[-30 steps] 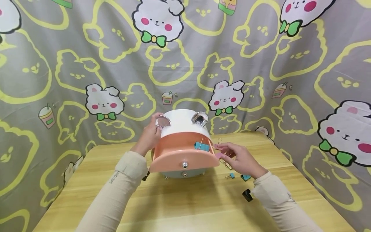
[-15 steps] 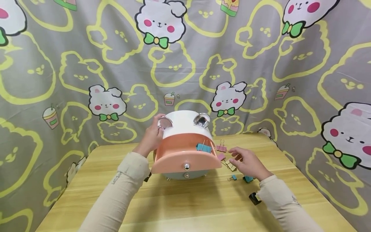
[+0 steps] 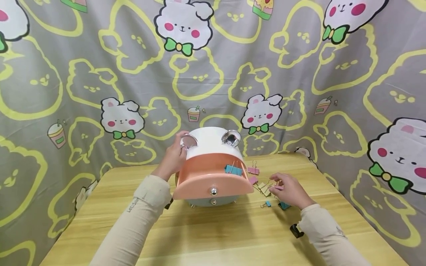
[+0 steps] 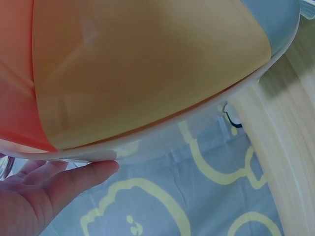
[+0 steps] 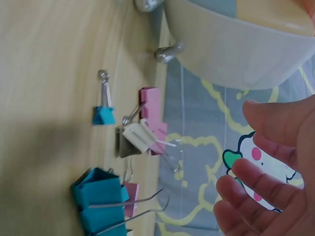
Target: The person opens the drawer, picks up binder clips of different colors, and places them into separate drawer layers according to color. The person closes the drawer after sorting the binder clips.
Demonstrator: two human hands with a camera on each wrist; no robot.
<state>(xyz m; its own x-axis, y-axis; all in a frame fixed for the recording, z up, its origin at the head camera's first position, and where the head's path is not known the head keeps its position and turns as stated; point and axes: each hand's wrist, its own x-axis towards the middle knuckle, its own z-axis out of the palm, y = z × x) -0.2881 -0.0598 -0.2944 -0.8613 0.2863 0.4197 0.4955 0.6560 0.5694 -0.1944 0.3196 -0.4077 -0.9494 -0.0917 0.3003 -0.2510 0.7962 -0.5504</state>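
Note:
My left hand (image 3: 173,157) holds the white desktop drawer box (image 3: 209,138) at its upper left, by one round silver ear (image 3: 189,141). The box's coral drawer (image 3: 194,187) is pulled out, and a blue binder clip (image 3: 233,170) lies inside at the right. In the left wrist view, the thumb lies along the white shell. My right hand (image 3: 292,190) hovers over the loose clips right of the box, close to a pink binder clip (image 3: 279,187). The right wrist view shows this hand's fingers (image 5: 266,184) spread, with nothing between them and the thumb.
Two pink binder clips, one nearer the back (image 3: 253,171), cream clips (image 3: 265,189), a small blue clip (image 3: 267,204) and a larger teal clip (image 5: 101,201) lie beside the box. Black clips (image 3: 296,231) sit farther forward and at the box's left. A patterned curtain (image 3: 206,81) hangs behind.
My right hand has drawn back from beside the drawer, moving right and slightly toward me, to the clips near the cream ones. The left hand keeps its hold on the box.

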